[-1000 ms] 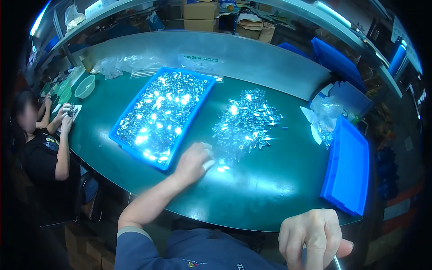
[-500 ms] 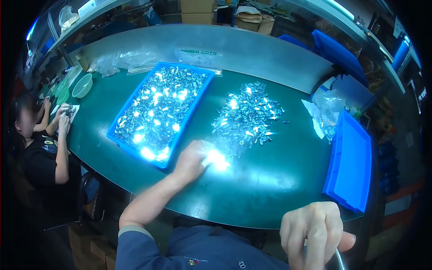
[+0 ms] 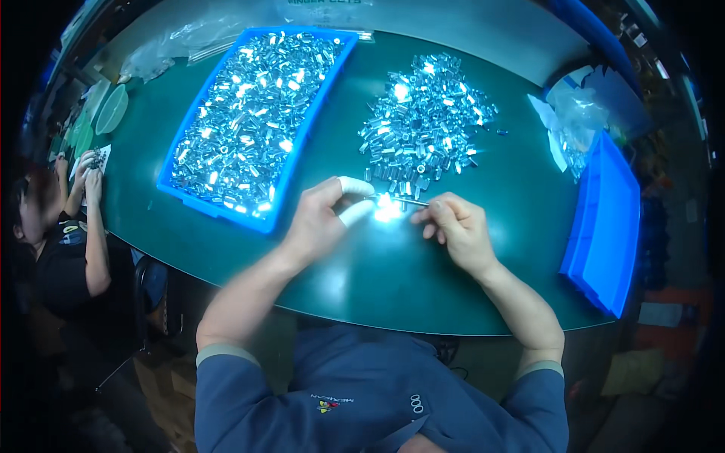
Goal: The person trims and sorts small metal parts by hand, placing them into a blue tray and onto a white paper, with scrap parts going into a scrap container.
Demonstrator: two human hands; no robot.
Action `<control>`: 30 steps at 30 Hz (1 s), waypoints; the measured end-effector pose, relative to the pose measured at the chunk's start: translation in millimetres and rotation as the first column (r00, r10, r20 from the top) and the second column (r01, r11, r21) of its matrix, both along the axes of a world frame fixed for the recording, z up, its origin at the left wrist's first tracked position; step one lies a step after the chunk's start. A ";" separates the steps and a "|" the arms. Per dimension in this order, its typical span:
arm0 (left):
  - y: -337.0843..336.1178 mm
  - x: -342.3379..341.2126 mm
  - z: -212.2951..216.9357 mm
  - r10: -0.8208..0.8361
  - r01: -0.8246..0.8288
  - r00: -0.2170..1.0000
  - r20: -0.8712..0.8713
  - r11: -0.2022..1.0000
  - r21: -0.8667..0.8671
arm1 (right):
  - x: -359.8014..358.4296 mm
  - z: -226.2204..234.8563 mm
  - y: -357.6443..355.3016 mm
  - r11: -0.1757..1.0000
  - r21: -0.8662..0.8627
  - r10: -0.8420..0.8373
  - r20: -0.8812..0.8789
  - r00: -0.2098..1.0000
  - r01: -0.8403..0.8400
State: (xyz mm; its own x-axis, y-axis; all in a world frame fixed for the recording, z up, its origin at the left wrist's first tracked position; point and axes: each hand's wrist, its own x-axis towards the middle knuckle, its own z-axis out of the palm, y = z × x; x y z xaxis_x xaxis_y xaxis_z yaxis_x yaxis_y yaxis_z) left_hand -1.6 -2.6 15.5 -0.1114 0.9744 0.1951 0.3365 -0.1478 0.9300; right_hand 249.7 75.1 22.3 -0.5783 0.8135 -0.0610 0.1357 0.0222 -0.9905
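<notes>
Left hand [image 3: 321,220] pinches a shiny part [image 3: 387,208]; right hand [image 3: 457,226] grips a thin rod [image 3: 411,201] against it, above the table [image 3: 423,279] below the loose pile [image 3: 423,124]. Best to keep the rod level and steady

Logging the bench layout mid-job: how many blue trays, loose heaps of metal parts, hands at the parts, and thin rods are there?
Blue trays: 2, one full, one at the right edge
Loose heap of metal parts: 1
Hands at the parts: 2, left hand, right hand
Thin rod: 1
Total: 6

2 blue trays [image 3: 260,220] [image 3: 604,226], 1 loose heap of metal parts [image 3: 423,124], 2 hands [image 3: 321,223] [image 3: 457,230].
</notes>
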 end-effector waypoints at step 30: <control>-2.4 4.4 -6.3 -0.196 0.260 0.921 -0.337 0.953 0.155 | -1.7 -13.6 -20.2 0.988 0.128 0.068 0.112 0.991 -0.082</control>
State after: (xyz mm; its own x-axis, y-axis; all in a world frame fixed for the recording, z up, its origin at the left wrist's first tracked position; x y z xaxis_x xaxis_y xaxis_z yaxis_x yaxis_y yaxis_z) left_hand 2.8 -5.0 9.2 0.2075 0.9055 0.3701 0.5419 -0.4214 0.7272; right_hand 248.1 55.0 8.7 -0.6336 0.7734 -0.0211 0.2340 0.1655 -0.9580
